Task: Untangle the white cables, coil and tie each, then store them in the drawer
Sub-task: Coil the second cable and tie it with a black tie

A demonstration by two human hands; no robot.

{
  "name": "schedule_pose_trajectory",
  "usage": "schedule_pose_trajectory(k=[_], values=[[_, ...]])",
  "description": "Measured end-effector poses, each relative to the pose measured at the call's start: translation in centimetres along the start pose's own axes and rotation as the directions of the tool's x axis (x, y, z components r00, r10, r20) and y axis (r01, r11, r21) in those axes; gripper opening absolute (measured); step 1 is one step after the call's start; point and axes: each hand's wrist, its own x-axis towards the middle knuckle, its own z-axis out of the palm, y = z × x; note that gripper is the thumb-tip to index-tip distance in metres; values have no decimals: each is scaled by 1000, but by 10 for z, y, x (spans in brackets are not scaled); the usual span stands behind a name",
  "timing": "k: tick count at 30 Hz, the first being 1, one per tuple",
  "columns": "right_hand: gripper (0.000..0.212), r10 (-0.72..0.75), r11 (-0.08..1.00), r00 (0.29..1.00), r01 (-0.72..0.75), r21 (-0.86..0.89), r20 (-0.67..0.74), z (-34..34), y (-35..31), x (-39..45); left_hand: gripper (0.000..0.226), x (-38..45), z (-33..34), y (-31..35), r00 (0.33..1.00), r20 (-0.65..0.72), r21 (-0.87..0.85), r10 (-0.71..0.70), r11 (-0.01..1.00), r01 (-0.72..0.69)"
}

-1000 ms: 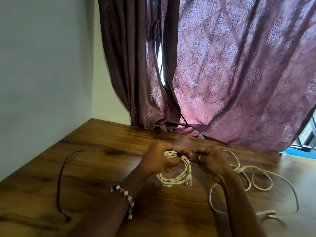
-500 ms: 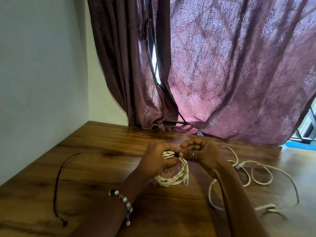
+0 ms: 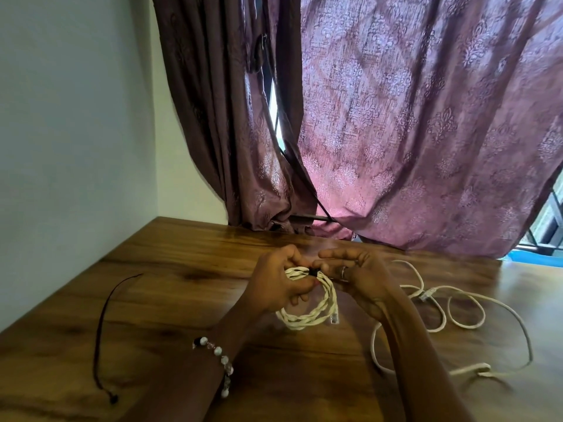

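White coiled cable (image 3: 307,303) is gripped by the left hand (image 3: 274,281). A black tie (image 3: 313,272) on it is pinched by the right hand (image 3: 356,275).

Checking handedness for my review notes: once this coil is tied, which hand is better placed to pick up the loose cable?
Probably the right hand: the loose cable lies on the table on its side, beyond the coil.

A wooden table (image 3: 170,303) with dark grain stood in the corner against a pale wall (image 3: 70,117). Patterned mauve curtains (image 3: 426,123) hung behind it, parted by a narrow bright gap. At the far right edge, a window grille (image 3: 548,229) showed past the curtain.
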Motion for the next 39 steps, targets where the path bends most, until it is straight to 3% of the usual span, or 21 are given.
schedule_pose_trajectory(k=[5, 10, 18, 23, 26, 28, 35, 39], values=[[25, 122, 992, 992, -122, -12, 13, 2, 0, -2, 29, 0, 2, -2, 999, 37, 0, 24, 1000, -24], [21, 63, 996, 998, -64, 69, 18, 2, -5, -3, 30, 0, 5, -4, 999, 30, -2, 41, 999, -41], [20, 144, 969, 987, -154, 191, 66, 3, 1, -1, 26, 1, 3, -7, 999, 39, -42, 28, 999, -27], [19, 136, 959, 990, -141, 247, 34, 6, 10, 7, 33, 4, 3, -8, 999, -32, -54, -29, 998, 28], [24, 133, 990, 991, -132, 49, -11, 3, 8, 4, 30, 6, -2, -11, 997, -68, -56, -42, 998, 38], [15, 118, 992, 993, -116, -59, 33, 4, 6, 1, 26, 5, -4, -11, 996, -79, -73, -50, 996, 44], [13, -7, 988, 999, 12, -157, 35, 3, 7, 1, 19, 8, -5, -13, 994, -8, -133, -111, 985, 109], [12, -53, 976, 999, 50, -214, -7, 1, 10, 2, 29, 8, -8, -14, 997, 21, -60, -72, 996, 73]])
